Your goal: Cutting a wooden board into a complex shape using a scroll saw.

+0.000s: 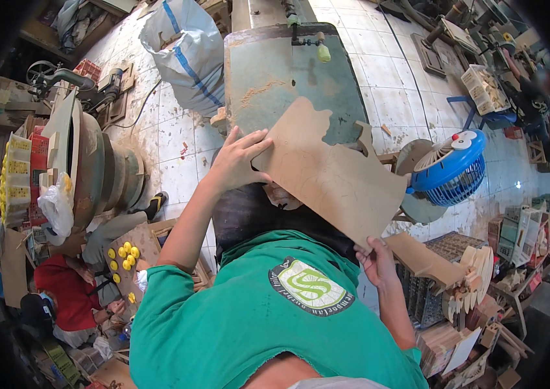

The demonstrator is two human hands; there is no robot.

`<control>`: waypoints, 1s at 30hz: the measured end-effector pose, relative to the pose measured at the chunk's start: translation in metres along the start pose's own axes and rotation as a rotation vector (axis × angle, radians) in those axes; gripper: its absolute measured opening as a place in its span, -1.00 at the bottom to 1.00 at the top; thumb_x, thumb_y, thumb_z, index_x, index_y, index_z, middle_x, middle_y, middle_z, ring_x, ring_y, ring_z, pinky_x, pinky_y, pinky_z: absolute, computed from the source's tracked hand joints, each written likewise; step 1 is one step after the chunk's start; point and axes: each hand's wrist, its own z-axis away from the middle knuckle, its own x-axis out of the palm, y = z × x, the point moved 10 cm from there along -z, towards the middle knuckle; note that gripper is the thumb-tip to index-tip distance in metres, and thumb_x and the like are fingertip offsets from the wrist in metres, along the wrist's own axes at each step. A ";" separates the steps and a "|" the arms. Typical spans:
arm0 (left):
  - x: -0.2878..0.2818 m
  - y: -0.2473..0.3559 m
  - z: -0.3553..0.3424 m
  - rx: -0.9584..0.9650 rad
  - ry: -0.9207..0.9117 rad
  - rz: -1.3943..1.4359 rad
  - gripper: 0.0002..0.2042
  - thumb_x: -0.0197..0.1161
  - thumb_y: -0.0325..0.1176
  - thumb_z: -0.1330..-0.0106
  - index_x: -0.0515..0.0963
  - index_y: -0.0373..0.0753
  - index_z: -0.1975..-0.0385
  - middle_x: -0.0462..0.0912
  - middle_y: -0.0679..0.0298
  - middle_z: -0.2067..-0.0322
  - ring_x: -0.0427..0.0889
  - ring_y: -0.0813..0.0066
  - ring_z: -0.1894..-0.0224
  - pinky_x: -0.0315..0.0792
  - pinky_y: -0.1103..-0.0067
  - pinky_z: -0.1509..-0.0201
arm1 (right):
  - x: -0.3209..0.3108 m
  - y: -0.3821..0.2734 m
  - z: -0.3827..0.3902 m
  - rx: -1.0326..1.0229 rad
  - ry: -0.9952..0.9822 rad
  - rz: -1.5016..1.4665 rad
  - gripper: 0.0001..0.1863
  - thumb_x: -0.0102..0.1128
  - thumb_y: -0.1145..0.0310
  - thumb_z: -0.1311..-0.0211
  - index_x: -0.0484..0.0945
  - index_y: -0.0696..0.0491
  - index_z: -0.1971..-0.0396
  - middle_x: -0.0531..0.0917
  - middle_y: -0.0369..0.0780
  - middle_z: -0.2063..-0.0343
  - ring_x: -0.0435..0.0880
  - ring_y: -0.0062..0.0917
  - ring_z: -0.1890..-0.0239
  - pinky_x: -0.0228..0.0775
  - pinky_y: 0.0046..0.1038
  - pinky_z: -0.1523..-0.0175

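A thin brown fibreboard sheet [336,172] slants in front of me, with wavy cut-outs along its far edge and faint drawn outlines on its face. My left hand [241,159] grips its left edge, thumb and fingers spread apart along it. At the near right corner, my right hand [377,262] pinches the sheet between thumb and fingers. The sheet's far part overlaps a grey-green machine table [262,61] with sawdust on it. A metal arm with a pale green bulb-like piece [323,54] reaches over that table's far end.
A large white sack [187,58] stands left of the table. To the right is a blue fan [450,168]. Cut wooden pieces [473,279] lie on a dark crate [447,249] at lower right. At lower left, a person in red [67,292] sits by several yellow round pieces [126,256].
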 end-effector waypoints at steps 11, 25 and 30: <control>0.003 -0.005 -0.025 0.007 0.102 0.029 0.09 0.72 0.03 0.14 0.35 -0.18 -0.49 0.42 0.12 -0.46 0.30 0.19 -0.57 0.05 0.08 -0.68 | 0.057 -0.046 0.010 -0.407 0.118 0.575 -0.12 0.36 0.35 -0.40 0.01 0.03 -0.57 0.63 -0.17 0.03 0.65 -0.61 0.42 0.54 -0.61 0.40; -0.003 -0.029 -0.065 0.004 0.089 -0.008 0.04 0.71 -0.02 0.14 0.39 -0.18 -0.45 0.45 0.18 -0.46 0.34 0.26 -0.55 0.12 0.16 -0.67 | 0.123 -0.084 0.019 -0.889 0.344 1.363 0.26 0.67 0.23 -0.01 -0.06 0.08 -0.61 0.20 0.11 -0.49 0.18 0.04 -0.54 0.09 -0.05 -0.58; -0.007 -0.027 -0.063 0.050 0.124 0.002 0.03 0.72 -0.02 0.15 0.41 -0.16 -0.44 0.48 0.19 -0.43 0.37 0.26 -0.52 0.18 0.16 -0.65 | 0.190 -0.092 0.006 -0.971 0.218 1.747 0.19 0.70 0.01 0.09 0.20 0.03 -0.54 0.12 0.17 -0.53 0.04 0.28 -0.56 -0.02 0.33 -0.52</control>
